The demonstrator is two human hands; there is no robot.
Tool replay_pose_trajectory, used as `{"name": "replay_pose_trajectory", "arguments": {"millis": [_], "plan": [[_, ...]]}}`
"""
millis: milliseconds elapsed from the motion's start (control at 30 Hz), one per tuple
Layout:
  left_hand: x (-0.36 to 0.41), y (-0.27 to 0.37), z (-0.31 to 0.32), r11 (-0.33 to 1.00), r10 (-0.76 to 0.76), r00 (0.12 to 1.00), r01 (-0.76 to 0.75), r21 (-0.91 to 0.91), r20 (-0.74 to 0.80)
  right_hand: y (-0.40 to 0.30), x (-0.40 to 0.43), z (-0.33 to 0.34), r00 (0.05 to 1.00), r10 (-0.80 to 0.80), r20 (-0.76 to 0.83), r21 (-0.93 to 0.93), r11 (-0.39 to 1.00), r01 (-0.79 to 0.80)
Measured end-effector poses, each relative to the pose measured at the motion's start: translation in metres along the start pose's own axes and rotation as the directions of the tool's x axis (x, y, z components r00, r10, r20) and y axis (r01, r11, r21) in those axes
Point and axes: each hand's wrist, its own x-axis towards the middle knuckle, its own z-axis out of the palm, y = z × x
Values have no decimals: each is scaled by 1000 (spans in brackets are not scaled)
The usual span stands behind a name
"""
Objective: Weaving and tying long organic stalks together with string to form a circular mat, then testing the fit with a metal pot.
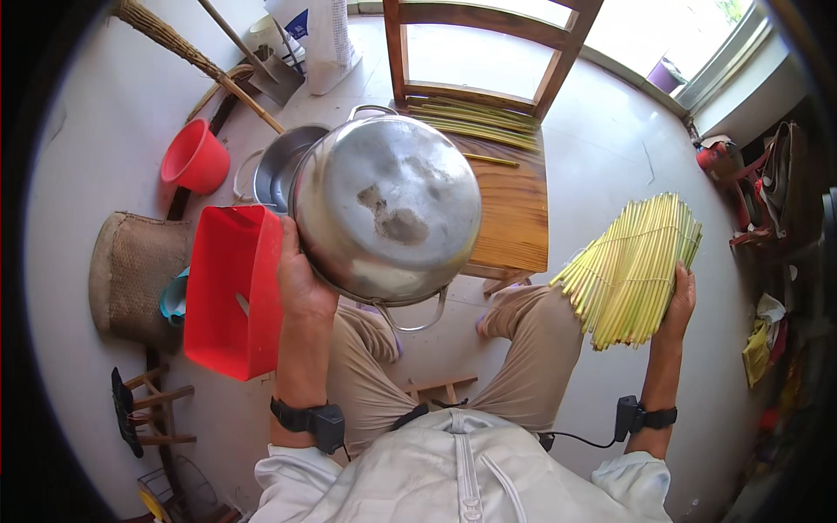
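My left hand [302, 278] grips the left side of a two-handled stainless-steel pot [392, 202]. The pot is tipped over, its stained base facing me; my fingers are partly hidden behind it. Just left of that hand is a red plastic rectangular bin [225, 287], its open side showing a pale sliver inside. Out to the right, my right hand [681, 297] holds the edge of a bound mat of yellow-green plant stalks [634, 268], tied with rows of thin cord. The mat's lower left corner overlaps my knee in the view.
Cut stalks [471, 124] lie on a wooden chair [513, 216] ahead. To the left are a metal basin [278, 163], red bucket [196, 157], woven basket [134, 281] and small stool [153, 405]. A broom [189, 59] and shovel [278, 78] lean farther back.
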Motion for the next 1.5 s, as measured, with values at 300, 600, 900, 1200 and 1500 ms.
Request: {"name": "replay_pose_trajectory", "arguments": {"millis": [300,600,900,1200,1500], "plan": [[-41,2,58,791,462,846,-529,308,267,-27,-4,-25,985,-163,63,-55,984,167],[-31,-25,8,991,101,970,-117,59,223,-50,-22,-18,944,-323,63,-186,926,329],[-62,-1,34,800,410,851,-508,318,329,-77,-25,41,916,-368,158,-109,916,386],[-86,25,31,231,469,675,-716,659,570,-108,-29,130,815,-398,421,-102,873,478],[-81,29,11,132,500,615,-750,649,609,-88,-47,161,811,-222,541,-181,911,370]]}}
